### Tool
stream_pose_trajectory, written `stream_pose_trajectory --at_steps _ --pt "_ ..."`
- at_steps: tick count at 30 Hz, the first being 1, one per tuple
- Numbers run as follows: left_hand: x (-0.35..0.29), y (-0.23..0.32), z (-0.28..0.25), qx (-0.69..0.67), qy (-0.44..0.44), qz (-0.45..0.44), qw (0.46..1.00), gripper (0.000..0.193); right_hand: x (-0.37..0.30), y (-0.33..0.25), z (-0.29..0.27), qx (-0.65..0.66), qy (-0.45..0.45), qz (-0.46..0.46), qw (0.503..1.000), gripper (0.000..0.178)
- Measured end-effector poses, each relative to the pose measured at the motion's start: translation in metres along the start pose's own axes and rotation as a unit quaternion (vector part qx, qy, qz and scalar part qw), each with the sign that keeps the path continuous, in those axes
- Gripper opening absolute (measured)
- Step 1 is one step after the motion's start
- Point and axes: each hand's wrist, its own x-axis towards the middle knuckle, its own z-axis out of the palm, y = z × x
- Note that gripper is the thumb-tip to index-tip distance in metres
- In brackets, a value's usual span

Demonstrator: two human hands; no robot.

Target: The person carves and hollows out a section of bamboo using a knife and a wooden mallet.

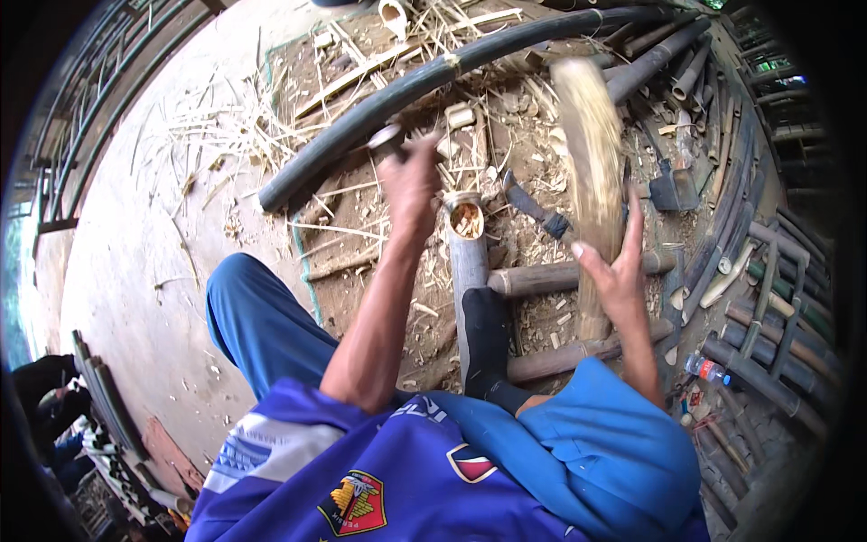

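My left hand is raised and closed round a short dark cylindrical piece with a pale end; motion blurs it. On the right, my right hand has its thumb and fingers spread apart on either side of a long pale piece of wood, whose upper end is smeared by motion. I cannot tell how firmly it touches the wood. Between my hands a grey bamboo tube points away from me, pale chips in its open end, beside my dark-covered lower leg. A blade with a black-wrapped handle lies between the tube and the wood.
A long dark bamboo pole slants across the far side. Pale shavings litter the ground. Bamboo crosspieces lie near my leg. A broad metal blade, stacked bamboo and a plastic bottle are at right.
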Motion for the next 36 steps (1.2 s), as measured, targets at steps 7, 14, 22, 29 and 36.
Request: stream_pose_trajectory --at_steps 7,14,22,29,36 --pt "-0.014 -0.055 -0.073 0.416 0.138 0.026 0.898 0.081 -0.086 0.133 0.008 0.063 0.185 0.272 0.942 0.094" --pt "-0.055 -0.097 -0.029 0.706 -0.114 0.134 0.686 0.071 -0.125 0.21 -0.009 -0.016 0.286 0.319 0.903 0.095" --pt "-0.046 -0.117 -0.036 0.688 -0.153 0.043 0.708 0.069 -0.102 0.195 -0.035 -0.383 0.211 0.375 0.817 0.087" --pt "-0.039 -0.109 -0.033 0.627 -0.141 0.003 0.766 0.059 -0.073 0.158 -0.011 -0.387 0.245 0.194 0.868 0.075" --pt "-0.009 -0.088 -0.052 0.633 -0.314 0.005 0.708 0.051 -0.055 0.121 0.027 -0.162 0.15 0.163 0.962 0.067"
